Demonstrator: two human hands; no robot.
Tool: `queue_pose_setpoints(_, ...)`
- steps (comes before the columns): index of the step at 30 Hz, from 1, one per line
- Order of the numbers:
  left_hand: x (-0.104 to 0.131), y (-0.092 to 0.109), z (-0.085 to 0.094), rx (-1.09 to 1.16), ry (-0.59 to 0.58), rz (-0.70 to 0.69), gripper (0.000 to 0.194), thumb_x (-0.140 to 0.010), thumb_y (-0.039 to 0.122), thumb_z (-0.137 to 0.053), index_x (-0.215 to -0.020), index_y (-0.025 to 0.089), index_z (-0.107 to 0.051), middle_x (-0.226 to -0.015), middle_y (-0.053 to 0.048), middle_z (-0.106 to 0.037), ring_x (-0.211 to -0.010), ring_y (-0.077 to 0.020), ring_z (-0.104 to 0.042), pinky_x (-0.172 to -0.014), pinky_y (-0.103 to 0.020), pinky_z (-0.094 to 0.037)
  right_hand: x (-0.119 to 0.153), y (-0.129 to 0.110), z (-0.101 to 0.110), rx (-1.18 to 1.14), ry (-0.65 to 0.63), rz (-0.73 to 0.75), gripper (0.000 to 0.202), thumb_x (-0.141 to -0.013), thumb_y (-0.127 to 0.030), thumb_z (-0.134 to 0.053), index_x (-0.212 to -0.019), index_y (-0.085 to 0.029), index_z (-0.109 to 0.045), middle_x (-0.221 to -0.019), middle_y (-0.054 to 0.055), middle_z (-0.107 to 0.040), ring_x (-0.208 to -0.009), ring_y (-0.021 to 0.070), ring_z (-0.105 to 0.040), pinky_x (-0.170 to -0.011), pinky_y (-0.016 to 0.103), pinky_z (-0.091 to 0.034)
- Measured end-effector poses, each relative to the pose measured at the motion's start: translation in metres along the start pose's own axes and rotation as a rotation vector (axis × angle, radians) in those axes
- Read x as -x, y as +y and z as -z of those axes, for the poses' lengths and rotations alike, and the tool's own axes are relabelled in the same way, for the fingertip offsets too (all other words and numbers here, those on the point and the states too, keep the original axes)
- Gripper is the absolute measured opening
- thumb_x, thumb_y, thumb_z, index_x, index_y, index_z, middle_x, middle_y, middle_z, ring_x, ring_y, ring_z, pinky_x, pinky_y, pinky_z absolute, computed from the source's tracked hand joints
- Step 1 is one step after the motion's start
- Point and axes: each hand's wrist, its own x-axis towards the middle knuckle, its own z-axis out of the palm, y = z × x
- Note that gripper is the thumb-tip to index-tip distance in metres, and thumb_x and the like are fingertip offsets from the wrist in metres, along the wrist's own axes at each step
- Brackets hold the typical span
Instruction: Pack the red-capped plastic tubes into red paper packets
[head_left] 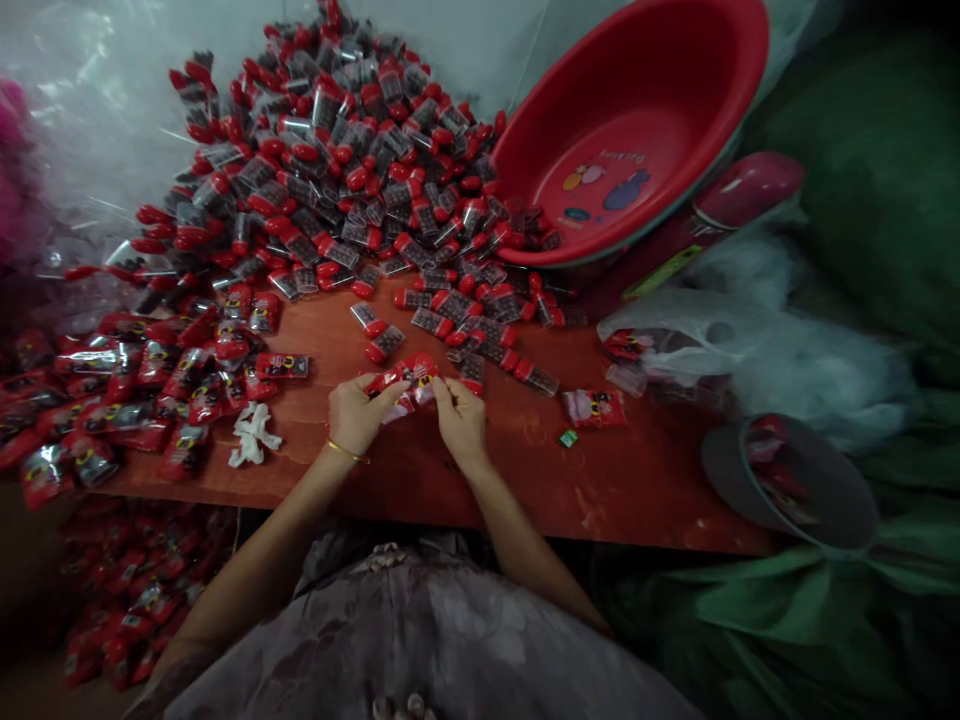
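Observation:
Near the front middle of the reddish table [525, 480], a small red printed packet [421, 366] is pinched between both hands. My left hand [358, 412], with a gold bangle at the wrist, has its fingers closed on the packet's left side. My right hand [460, 418] grips its right side between thumb and fingers. Just beyond the hands lie several clear tubes with red caps and dark contents [385, 343]. Whether anything is inside the held packet cannot be made out.
A large heap of capped tubes [330, 150] fills the back. Filled red packets [187, 370] and white gloves [255, 435] lie left. At the right are a tilted red basin [637, 120], a flat packet [595, 408], plastic bags [795, 340] and a grey container [847, 500].

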Motion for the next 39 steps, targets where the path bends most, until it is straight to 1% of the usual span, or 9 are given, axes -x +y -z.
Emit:
queue_pose_setpoints(3,-0.010,-0.005,0.003,-0.357,0.066,-0.255,0.037,-0.075,0.047,-0.060,-0.094,0.017,-0.070,-0.097,-0.010,-0.070,-0.094,-0.0267,-0.063,-0.081,-0.033,-0.044,-0.005,0.004,0.004,-0.002,0.040,-0.001,0.035,-0.086,-0.042,-0.043,-0.058,-0.021,-0.047,-0.052,-0.004,-0.045,-0.051,0.0107,-0.040,-0.051,0.022,-0.031)
queue_pose_setpoints(6,-0.013,-0.006,0.005,-0.540,0.144,-0.390,0.064,-0.078,0.047,-0.056,-0.130,0.011,-0.048,-0.137,-0.022,-0.046,-0.128,-0.0326,-0.042,-0.101,-0.045,-0.032,-0.003,0.004,0.005,0.012,0.078,0.020,0.037,-0.088,-0.042,-0.041,-0.056,-0.022,-0.042,-0.051,-0.005,-0.043,-0.050,0.0107,-0.039,-0.052,0.023,-0.031)
queue_pose_setpoints(10,-0.003,0.002,0.006,-0.641,0.218,-0.538,0.076,-0.081,0.049,-0.050,-0.142,0.008,-0.028,-0.150,-0.024,-0.020,-0.140,-0.0318,-0.017,-0.110,-0.051,-0.011,0.003,-0.001,0.003,-0.025,0.097,0.014,0.036,-0.089,-0.041,-0.040,-0.059,-0.022,-0.043,-0.053,-0.004,-0.045,-0.052,0.0109,-0.042,-0.054,0.023,-0.033)
queue_pose_setpoints(15,0.002,0.008,-0.002,-0.729,0.015,-0.695,0.056,-0.081,0.034,-0.052,-0.135,0.020,-0.044,-0.151,-0.014,-0.024,-0.141,-0.0303,-0.012,-0.111,-0.052,-0.003,0.006,-0.006,-0.002,-0.052,0.107,0.005,0.031,-0.089,-0.039,-0.042,-0.064,-0.021,-0.046,-0.056,-0.004,-0.048,-0.055,0.0112,-0.044,-0.056,0.023,-0.035)
queue_pose_setpoints(19,-0.004,0.007,-0.009,-0.650,0.042,-0.596,0.048,-0.082,0.019,-0.048,-0.129,0.025,-0.052,-0.146,-0.009,-0.037,-0.138,-0.0268,-0.026,-0.111,-0.050,-0.012,0.003,-0.002,0.001,-0.026,0.156,-0.028,0.033,-0.089,-0.040,-0.040,-0.062,-0.022,-0.044,-0.053,-0.004,-0.048,-0.053,0.0114,-0.044,-0.055,0.023,-0.035)
queue_pose_setpoints(24,0.000,0.011,-0.009,-0.100,0.054,-0.335,0.027,-0.078,0.036,-0.059,-0.096,0.021,-0.072,-0.098,-0.006,-0.072,-0.098,-0.0243,-0.063,-0.094,-0.036,-0.042,0.006,-0.001,0.005,-0.060,0.188,-0.080,0.031,-0.088,-0.043,-0.040,-0.066,-0.021,-0.048,-0.057,-0.003,-0.051,-0.056,0.0117,-0.045,-0.056,0.023,-0.037)
queue_pose_setpoints(30,0.014,0.016,-0.019,0.441,-0.109,0.025,0.032,-0.063,0.043,-0.074,-0.076,0.015,-0.073,-0.070,-0.003,-0.070,-0.063,-0.0132,-0.060,-0.064,-0.024,-0.047,0.021,-0.011,-0.005,0.006,0.025,0.070,0.032,-0.092,-0.038,-0.037,-0.068,-0.021,-0.050,-0.058,-0.003,-0.051,-0.054,0.0109,-0.045,-0.054,0.023,-0.037)
queue_pose_setpoints(35,0.014,0.015,-0.017,0.583,0.000,0.193,0.034,-0.049,0.042,-0.082,-0.065,0.014,-0.070,-0.059,0.001,-0.066,-0.049,-0.0075,-0.053,-0.052,-0.021,-0.044,-0.007,0.006,0.046,0.174,-0.157,0.266,0.023,-0.091,-0.025,-0.040,-0.090,-0.020,-0.063,-0.083,0.004,-0.064,-0.081,0.0181,-0.056,-0.077,0.030,-0.044)
queue_pose_setpoints(39,0.012,0.023,-0.015,0.694,-0.044,0.400,0.041,-0.037,0.039,-0.086,-0.059,0.012,-0.063,-0.052,0.002,-0.061,-0.042,-0.0059,-0.050,-0.045,-0.019,-0.042,-0.046,0.031,0.089,0.747,-0.308,0.461,0.038,-0.083,-0.008,-0.043,-0.114,-0.022,-0.061,-0.114,0.009,-0.060,-0.106,0.0250,-0.047,-0.090,0.039,-0.038)
